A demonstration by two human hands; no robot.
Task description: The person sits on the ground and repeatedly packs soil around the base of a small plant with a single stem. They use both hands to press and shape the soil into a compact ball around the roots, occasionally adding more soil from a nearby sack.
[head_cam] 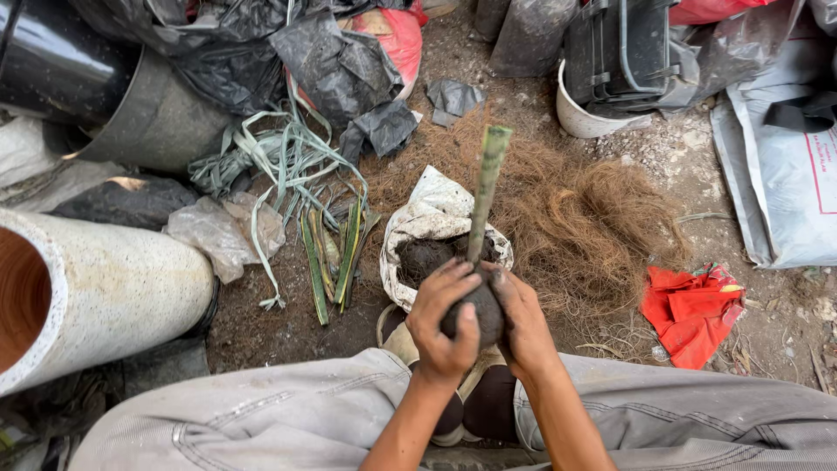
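Both my hands are cupped around a dark ball of soil (482, 307) packed at the base of a green plant stem (488, 179) that stands upright. My left hand (443, 324) wraps the ball from the left, thumb across its front. My right hand (521, 323) presses it from the right. Just beyond the ball lies a white sack (429, 214) rolled open, with dark soil inside. My knees in grey trousers frame the bottom of the view.
A heap of brown coconut fibre (571, 218) spreads behind and right of the sack. Cut green stem pieces (336, 253) lie to the left. A large pale pot (113, 288) lies on its side at left. Red cloth (693, 310) at right, black plastic bags behind.
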